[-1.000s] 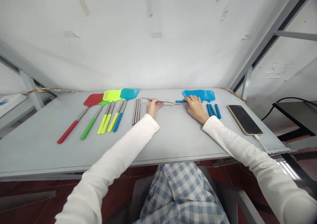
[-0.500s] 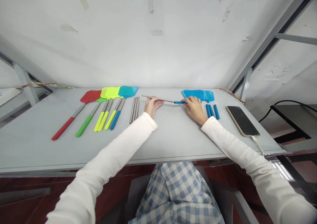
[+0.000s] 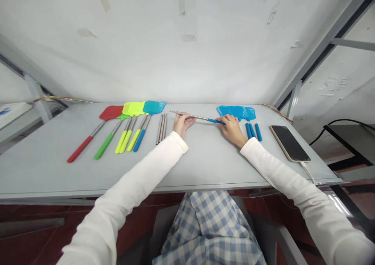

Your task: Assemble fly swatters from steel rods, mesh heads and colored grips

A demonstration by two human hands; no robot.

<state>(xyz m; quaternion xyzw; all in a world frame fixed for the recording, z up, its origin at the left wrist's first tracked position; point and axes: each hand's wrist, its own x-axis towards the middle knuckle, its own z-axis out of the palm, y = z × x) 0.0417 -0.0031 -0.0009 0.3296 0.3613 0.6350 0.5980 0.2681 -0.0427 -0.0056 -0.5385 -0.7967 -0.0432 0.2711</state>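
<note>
My left hand [image 3: 182, 125] grips a thin metal rod [image 3: 200, 118] whose free end sticks out to the left. A blue handle sleeve [image 3: 213, 120] sits on the rod's right end, and my right hand [image 3: 231, 129] is closed around that sleeve. Just behind my right hand lie several blue fly swatter heads [image 3: 234, 111] in a stack. Several loose blue handle sleeves [image 3: 254, 131] rest to the right of it. Left of my left hand, several metal tubes [image 3: 161, 129] lie side by side.
Fly swatters with handles lie at the left: a red one [image 3: 80, 149], a green one [image 3: 103, 147], several yellow ones [image 3: 123, 141] and a blue one [image 3: 139, 140]. A phone [image 3: 289, 143] with a charging cable [image 3: 307, 171] lies at the right. A white wall [image 3: 187, 69] rises behind the table [image 3: 205, 167].
The rod tilts slightly more, its right end lower, with both hands still on it. The whole view has shifted a little; the things on the table lie as before.
</note>
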